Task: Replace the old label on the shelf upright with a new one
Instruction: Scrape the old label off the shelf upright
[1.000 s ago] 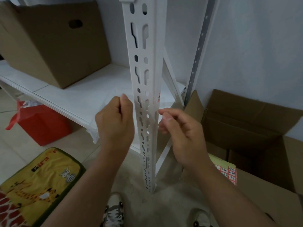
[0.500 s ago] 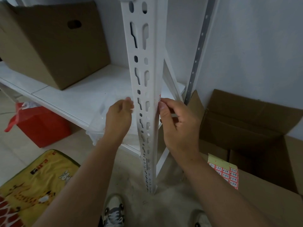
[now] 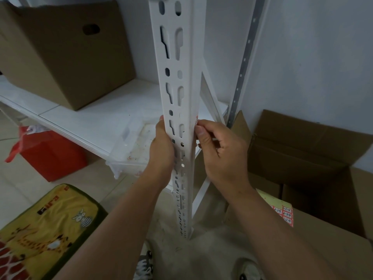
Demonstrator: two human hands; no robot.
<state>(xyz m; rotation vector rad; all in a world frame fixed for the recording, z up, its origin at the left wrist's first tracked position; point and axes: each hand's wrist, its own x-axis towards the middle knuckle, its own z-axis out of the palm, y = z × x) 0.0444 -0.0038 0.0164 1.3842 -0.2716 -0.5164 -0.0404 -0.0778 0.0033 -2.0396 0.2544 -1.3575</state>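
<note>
Hands on the post, both of them. The left hand (image 3: 161, 150) wraps the near-left edge of the white slotted shelf upright (image 3: 177, 81), its fingers gone behind the metal, so the grip itself is hidden. The right hand (image 3: 220, 152) sits against the upright's right edge, thumb and forefinger narrowed to a pinch at a sliver of label (image 3: 196, 120) showing white with red print. Most of that label lies on the side face turned away from the camera; whether the fingertips actually have hold of it, I cannot tell.

Containers now. A clear plastic tray (image 3: 129, 150) rests on the white shelf board (image 3: 96, 118) just behind the left hand, partly covered by it, with small reddish scraps scattered inside. Farther back on the board stands a closed cardboard box (image 3: 66, 53) with a handle cutout, cut off at the left of the view. On the floor to the right is an open cardboard carton (image 3: 302, 154); its inside is dark and the contents are hard to make out. A sheet of red-and-white labels (image 3: 282, 213) lies on the carton's near flap, handwriting too small to read. Lower left: a red bag (image 3: 50, 156) and a yellow cartoon-print cushion (image 3: 40, 235), the cushion cropped by the frame.
</note>
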